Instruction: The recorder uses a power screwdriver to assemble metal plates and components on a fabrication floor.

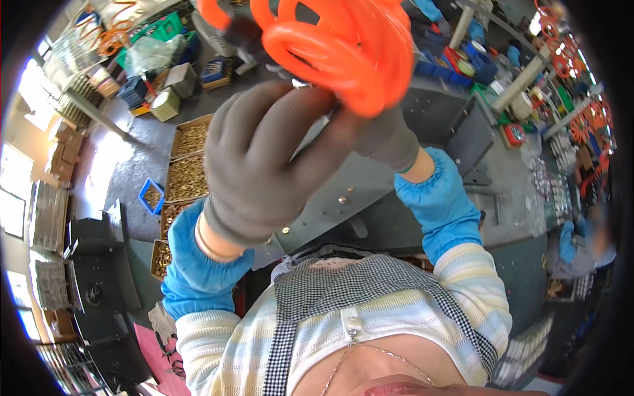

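My left hand (264, 158), in a grey knit glove, is raised close to the camera with its fingers closed on the lower rim of an orange plastic handwheel (343, 46). My right hand (386, 135), also grey-gloved, grips the same wheel from behind and below; most of it is hidden by the left hand and the wheel. Blue sleeve covers (442, 198) wrap both forearms. The wheel has curved spokes and fills the top centre of the view.
Below the hands lies a grey metal machine table (370, 185). Cardboard boxes of small brass parts (187, 177) and a blue bin (151, 196) stand at the left. Orange wheels (588, 125) hang at the right, near another person (581, 244) in blue sleeves.
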`<state>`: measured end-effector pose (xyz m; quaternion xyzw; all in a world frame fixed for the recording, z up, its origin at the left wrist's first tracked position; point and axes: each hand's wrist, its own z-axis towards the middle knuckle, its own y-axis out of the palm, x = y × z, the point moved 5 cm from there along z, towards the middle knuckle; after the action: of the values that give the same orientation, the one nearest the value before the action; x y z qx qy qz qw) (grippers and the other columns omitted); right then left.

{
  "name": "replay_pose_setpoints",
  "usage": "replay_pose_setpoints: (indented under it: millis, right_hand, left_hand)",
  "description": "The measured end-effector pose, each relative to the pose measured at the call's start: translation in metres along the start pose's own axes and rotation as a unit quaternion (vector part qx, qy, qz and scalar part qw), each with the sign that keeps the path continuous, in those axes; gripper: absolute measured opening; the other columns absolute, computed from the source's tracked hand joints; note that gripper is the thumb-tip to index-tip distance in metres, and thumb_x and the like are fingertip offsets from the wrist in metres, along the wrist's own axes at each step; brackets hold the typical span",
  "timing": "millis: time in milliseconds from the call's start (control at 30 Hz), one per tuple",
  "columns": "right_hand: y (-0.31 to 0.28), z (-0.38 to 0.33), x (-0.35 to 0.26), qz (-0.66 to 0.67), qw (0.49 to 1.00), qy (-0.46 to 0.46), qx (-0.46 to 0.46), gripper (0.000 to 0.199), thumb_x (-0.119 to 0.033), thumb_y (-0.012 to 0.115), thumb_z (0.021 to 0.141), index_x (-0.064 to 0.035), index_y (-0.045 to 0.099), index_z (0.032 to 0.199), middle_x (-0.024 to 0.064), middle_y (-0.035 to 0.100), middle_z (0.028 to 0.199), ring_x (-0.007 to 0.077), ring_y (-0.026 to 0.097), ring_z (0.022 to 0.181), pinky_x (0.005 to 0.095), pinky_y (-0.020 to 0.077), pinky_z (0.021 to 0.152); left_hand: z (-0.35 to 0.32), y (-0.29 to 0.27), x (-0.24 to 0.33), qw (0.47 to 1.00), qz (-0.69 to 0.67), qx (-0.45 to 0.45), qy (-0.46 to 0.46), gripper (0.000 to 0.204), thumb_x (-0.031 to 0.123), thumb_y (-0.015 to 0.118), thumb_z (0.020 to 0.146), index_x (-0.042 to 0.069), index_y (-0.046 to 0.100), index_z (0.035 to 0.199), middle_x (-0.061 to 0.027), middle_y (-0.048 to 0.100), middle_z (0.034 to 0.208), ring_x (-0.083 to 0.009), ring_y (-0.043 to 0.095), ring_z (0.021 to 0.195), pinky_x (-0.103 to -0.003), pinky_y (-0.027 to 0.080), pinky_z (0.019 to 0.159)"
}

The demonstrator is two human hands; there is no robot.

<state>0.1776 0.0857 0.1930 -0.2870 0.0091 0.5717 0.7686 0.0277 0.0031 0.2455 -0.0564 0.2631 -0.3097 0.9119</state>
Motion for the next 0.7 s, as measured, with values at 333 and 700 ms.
replay_pose_setpoints:
  millis: [333,700]
  right_hand:
    - [0.047,0.017,-0.030,0.025,0.984,0.144,-0.102,0.060,-0.009,0.068,0.068,-0.0075,0.055,0.126,0.0176,0.066,0.110,0.0358,0.066,0.101,0.0404,0.0533,0.086]
    - [0.087,0.023,-0.034,0.136,0.973,0.171,-0.074,0.029,-0.012,0.077,0.073,-0.0014,0.064,0.097,0.0052,0.067,0.087,0.0093,0.062,0.075,0.0269,0.0522,0.064]
  left_hand:
    - [-0.005,-0.033,-0.049,0.983,0.024,-0.182,0.008,0.040,0.017,0.074,0.067,0.021,0.069,0.107,0.0006,0.058,0.094,-0.0197,0.060,0.087,-0.033,0.054,0.069]
    - [0.014,-0.019,-0.060,0.982,0.006,-0.173,0.077,0.032,0.017,0.076,0.070,0.015,0.073,0.102,-0.0038,0.061,0.099,-0.0225,0.056,0.099,-0.037,0.052,0.087]
